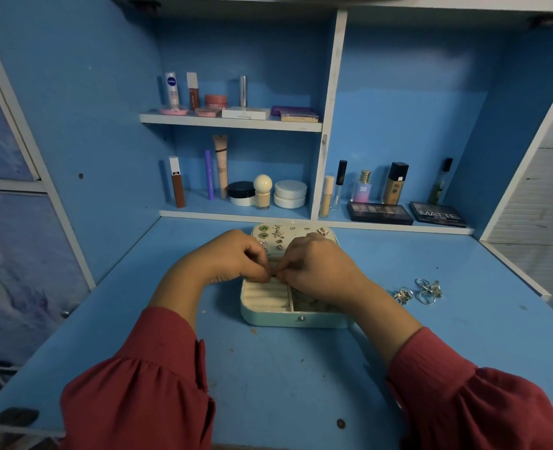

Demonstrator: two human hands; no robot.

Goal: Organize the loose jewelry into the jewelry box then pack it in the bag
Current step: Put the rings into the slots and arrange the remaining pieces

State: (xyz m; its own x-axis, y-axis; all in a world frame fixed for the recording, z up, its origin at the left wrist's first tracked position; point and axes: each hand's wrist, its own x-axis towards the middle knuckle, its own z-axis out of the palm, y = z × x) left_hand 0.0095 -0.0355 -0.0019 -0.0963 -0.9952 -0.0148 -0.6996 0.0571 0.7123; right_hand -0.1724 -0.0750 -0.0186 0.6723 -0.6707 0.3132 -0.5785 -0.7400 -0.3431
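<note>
Both forearms are reached forward over the desk (177, 323), red sleeves (139, 401) pushed back from the wrists. The left hand (226, 258) and right hand (317, 267) are met above the open jewelry box (268, 316), knuckles up, fingers curled inward. A small dark piece (273, 272) is pinched between the fingertips of both hands; its type cannot be told. Earrings (276, 234) are seated in the raised lid. Loose rings (423, 291) are left on the desk, right of the box.
</note>
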